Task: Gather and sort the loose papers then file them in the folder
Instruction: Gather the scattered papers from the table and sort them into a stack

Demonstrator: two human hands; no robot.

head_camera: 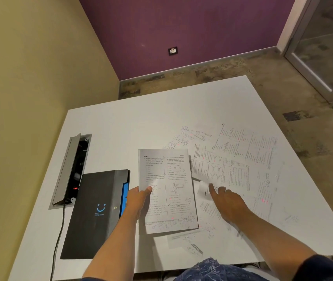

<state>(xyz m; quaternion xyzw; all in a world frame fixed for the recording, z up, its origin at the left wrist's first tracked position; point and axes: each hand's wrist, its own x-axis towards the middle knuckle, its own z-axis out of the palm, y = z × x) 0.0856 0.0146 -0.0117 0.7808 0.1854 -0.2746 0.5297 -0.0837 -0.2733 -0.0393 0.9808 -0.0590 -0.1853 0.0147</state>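
Observation:
My left hand [139, 196] holds a printed sheet [166, 191] by its left edge, thumb on top, lifted a little above the white table [121, 126]. Several loose printed papers [238, 159] lie spread over the right half of the table, overlapping. My right hand [226, 201] reaches over them with its fingers extended, fingertips touching a small folded sheet [203, 186] beside the held page. More sheets [194, 244] lie near the front edge under the held page. The black folder [94, 211] with a blue smile logo and a blue inner edge lies closed at the left.
An open grey cable box [70, 171] is set into the table left of the folder, with a black cable [59, 238] running off the front edge. A beige wall stands close on the left. The table's far half is bare.

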